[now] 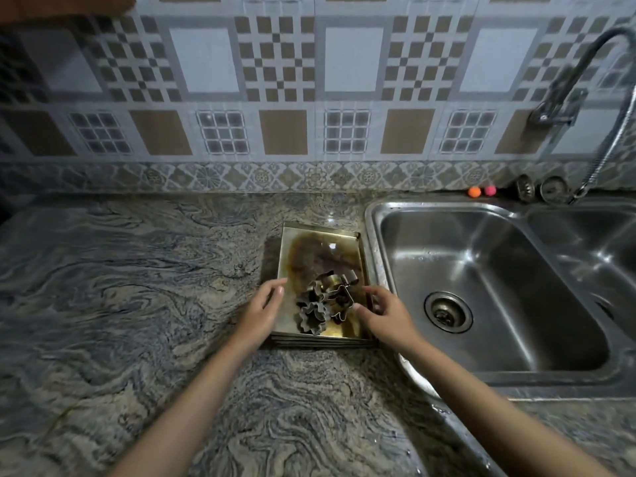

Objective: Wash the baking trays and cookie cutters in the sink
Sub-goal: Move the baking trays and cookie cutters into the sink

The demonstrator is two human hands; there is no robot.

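A stack of stained metal baking trays [309,246] lies on the marbled counter just left of the steel sink [488,290]. Several metal cookie cutters [325,304] are heaped on the top tray's near half. My left hand [263,313] hovers at the stack's left edge with fingers spread, holding nothing. My right hand [383,313] is at the stack's right edge, fingers apart beside the cutters and holding nothing.
The sink's left basin has a drain strainer [447,312]; a second basin [592,242] lies to its right. A spring-neck tap [581,77] arches over at the far right. Two small balls [481,191] and two metal strainers [540,189] sit behind the sink. The tiled wall backs the counter.
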